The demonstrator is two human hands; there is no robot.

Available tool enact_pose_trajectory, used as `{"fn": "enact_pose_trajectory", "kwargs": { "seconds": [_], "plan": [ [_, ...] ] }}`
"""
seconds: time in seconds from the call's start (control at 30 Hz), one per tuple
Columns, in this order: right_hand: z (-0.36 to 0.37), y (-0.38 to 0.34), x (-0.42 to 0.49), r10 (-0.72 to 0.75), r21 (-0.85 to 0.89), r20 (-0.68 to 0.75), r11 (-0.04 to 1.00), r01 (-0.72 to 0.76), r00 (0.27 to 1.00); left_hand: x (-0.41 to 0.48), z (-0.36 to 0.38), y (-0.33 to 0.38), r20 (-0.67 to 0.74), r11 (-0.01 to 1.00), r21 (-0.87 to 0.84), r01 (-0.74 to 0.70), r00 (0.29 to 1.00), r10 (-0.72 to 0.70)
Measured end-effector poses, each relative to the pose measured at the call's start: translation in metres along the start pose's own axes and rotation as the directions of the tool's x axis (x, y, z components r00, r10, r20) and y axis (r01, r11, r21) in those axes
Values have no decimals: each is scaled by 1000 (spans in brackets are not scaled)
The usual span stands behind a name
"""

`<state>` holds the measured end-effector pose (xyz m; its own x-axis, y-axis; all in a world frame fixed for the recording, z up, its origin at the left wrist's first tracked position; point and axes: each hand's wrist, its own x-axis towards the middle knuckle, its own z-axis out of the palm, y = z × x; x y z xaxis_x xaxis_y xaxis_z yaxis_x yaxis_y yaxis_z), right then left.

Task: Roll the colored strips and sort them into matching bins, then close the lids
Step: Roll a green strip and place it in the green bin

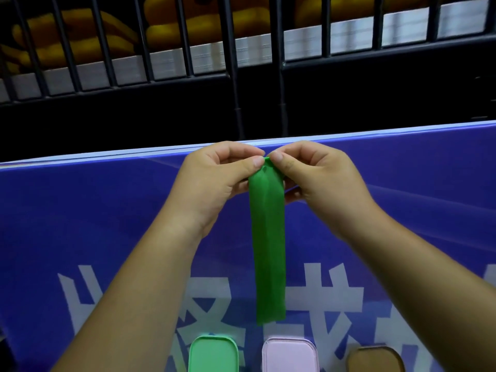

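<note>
A long green strip (268, 245) hangs down from my two hands above the blue table (80, 224). My left hand (214, 181) and my right hand (319, 178) both pinch its top end between thumb and forefinger, fingertips almost touching. The strip's lower end hangs free just above the bins. Three bins sit at the bottom edge with lids on: a green bin (213, 354), a pink bin (290, 355) and a brown bin (375, 359). Only their far parts show.
The table top carries large white characters (322, 304). Its far edge (107, 157) runs across the middle of the view. Beyond it stands a black barred fence (230, 63) with yellow padded shapes (75, 36) behind.
</note>
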<state>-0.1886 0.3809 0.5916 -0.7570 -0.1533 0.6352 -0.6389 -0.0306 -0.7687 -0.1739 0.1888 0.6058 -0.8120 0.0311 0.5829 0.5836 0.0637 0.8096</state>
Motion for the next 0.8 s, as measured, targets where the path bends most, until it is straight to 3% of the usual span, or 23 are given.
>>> {"fn": "enact_pose_trajectory", "kwargs": {
  "seconds": [0.2,0.57,0.8],
  "plan": [
    [-1,2,-2,-21,-43,-13,999,20,1000,-3,3,-1,0,997,-62,37,999,-37],
    [-1,5,-10,26,72,-23,997,-24,999,-12,10,1,40,937,-283,206,978,-203],
    [1,6,-15,37,26,-10,999,-37,999,-16,12,1,11,941,-274,198,979,-203]
  ]
}}
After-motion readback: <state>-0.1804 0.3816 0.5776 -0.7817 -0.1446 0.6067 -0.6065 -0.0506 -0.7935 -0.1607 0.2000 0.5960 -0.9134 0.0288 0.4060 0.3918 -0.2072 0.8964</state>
